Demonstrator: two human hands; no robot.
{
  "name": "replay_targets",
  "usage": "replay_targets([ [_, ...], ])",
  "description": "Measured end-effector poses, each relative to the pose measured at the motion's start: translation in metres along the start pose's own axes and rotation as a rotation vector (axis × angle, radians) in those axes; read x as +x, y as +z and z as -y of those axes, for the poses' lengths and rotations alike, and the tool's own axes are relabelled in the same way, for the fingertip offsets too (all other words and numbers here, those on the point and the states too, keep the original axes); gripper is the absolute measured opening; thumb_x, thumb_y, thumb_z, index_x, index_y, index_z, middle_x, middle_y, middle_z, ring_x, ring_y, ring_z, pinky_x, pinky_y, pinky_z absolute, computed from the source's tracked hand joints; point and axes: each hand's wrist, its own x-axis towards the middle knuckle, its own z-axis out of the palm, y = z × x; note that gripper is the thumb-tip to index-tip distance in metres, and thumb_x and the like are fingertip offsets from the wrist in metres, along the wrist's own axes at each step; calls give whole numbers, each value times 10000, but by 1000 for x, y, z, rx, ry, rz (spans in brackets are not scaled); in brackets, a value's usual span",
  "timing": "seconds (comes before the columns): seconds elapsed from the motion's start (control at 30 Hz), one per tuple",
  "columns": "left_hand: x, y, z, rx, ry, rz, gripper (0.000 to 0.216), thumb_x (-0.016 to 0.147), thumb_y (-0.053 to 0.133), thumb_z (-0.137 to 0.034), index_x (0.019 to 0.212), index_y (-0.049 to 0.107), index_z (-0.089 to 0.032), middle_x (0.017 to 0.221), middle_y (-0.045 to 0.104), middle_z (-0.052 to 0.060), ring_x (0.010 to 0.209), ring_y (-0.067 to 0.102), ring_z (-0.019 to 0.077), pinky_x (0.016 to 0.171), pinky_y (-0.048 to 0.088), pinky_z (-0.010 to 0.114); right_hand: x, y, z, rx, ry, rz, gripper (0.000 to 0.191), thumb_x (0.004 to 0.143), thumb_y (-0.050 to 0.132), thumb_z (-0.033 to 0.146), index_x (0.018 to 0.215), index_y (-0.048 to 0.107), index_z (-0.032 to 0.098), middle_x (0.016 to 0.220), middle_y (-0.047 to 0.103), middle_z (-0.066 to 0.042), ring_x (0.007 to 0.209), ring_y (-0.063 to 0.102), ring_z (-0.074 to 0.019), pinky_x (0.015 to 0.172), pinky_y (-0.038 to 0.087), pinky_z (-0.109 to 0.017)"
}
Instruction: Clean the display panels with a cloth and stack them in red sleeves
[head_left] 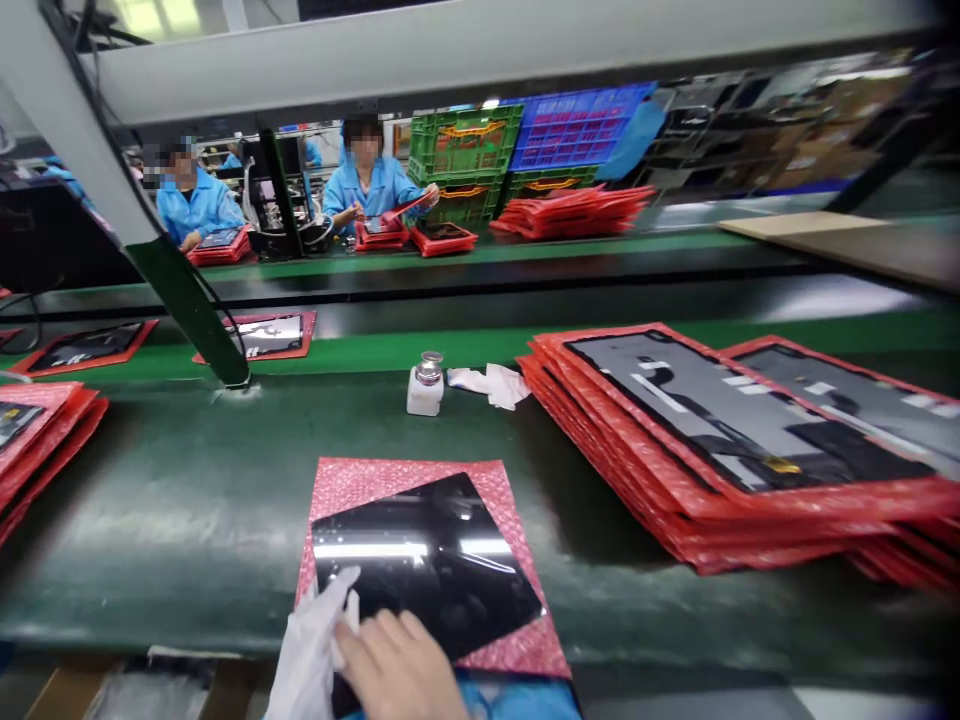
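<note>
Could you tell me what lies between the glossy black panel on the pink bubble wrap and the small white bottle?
Only bare green bench mat, seen in the head view.

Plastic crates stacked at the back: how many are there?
4, maybe more hidden: two green plastic crates stacked left, a blue crate tilted atop another green crate right.

glossy black panel (424,570) on pink bubble wrap (352,485), white cloth (311,650).

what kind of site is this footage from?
Most likely an electronics assembly line. A hand presses a white cloth on a glossy black panel lying on pink bubble wrap; stacks of red trays hold similar panels, and workers in blue coats sit across a green conveyor.
</note>
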Motion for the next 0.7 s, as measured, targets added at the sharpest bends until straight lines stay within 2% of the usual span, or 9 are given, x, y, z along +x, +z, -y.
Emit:
replay_targets([
  [0.07, 3, 3, 0, -11, -35, 15, 253, 773, 551, -342, 945, 725, -280, 1184, 646, 47, 1235, 481, 289, 1113, 299, 454, -21, -19, -33, -49, 73, 69, 334, 967, 280, 150, 912, 607, 190, 662, 538, -25, 613, 485, -191, 592, 317, -341],
  [0.17, 4, 5, -2, -43, -76, 37, 316, 821, 477, -416, 972, 716, -274, 1252, 602, 35, 1269, 449, 264, 1101, 318, 438, -36, -52, -105, -280, 294, 133, 329, 984, 282, 212, 948, 603, 150, 714, 565, -57, 682, 511, -210, 663, 354, -351],
  [0.23, 4, 3, -2, -14, -16, 58, 283, 790, 527, -381, 968, 722, -278, 1223, 626, 35, 1225, 497, 281, 1085, 351, 430, -35, -58, -124, -382, 377, 128, 329, 985, 290, 234, 975, 600, 128, 764, 582, -83, 729, 523, -226, 705, 371, -360],
  [0.33, 7, -2, 2, 52, 104, 77, 326, 745, 568, -306, 1041, 703, -281, 1141, 676, 39, 1147, 564, 302, 1065, 382, 434, -33, -42, -94, -338, 291, 113, 338, 977, 270, 186, 997, 605, 145, 764, 587, -77, 705, 524, -223, 686, 371, -359],
  [0.4, 9, -3, 5, 73, 119, 96, 345, 734, 564, -293, 1049, 702, -266, 1123, 684, 47, 1109, 591, 298, 1058, 394, 426, -34, -28, -65, -241, 191, 63, 364, 968, 248, 149, 1014, 608, 163, 721, 578, -59, 659, 516, -211, 649, 364, -349],
  [0.47, 8, -2, 6, 98, 99, 99, 323, 726, 569, -290, 1010, 720, -256, 1165, 662, 52, 1145, 567, 290, 1084, 354, 416, -36, -25, -59, -169, 184, 35, 373, 969, 249, 161, 985, 622, 178, 683, 569, -48, 636, 516, -204, 632, 370, -341],
  [0.57, 2, 1, 1, 73, 18, -18, 305, 719, 601, -329, 987, 722, -251, 1279, 587, 40, 1243, 477, 286, 1115, 291, 407, -42, -46, -108, -91, 383, 32, 388, 977, 288, 308, 887, 644, 184, 746, 616, -76, 720, 569, -225, 680, 424, -350],
  [0.63, 0, 0, -7, -9, -89, -91, 340, 729, 614, -417, 1003, 695, -234, 1194, 648, 55, 1175, 542, 294, 1034, 414, 414, -48, -69, -154, 91, 574, 11, 403, 953, 322, 424, 892, 649, 196, 829, 656, -79, 779, 604, -230, 694, 469, -333],
  [0.7, 4, -3, -17, -41, -54, -65, 372, 728, 619, -488, 976, 677, -216, 997, 731, 65, 1006, 648, 297, 873, 543, 397, -53, -87, -188, 304, 775, -50, 411, 902, 385, 520, 926, 645, 201, 852, 676, -65, 756, 626, -219, 646, 502, -296],
])
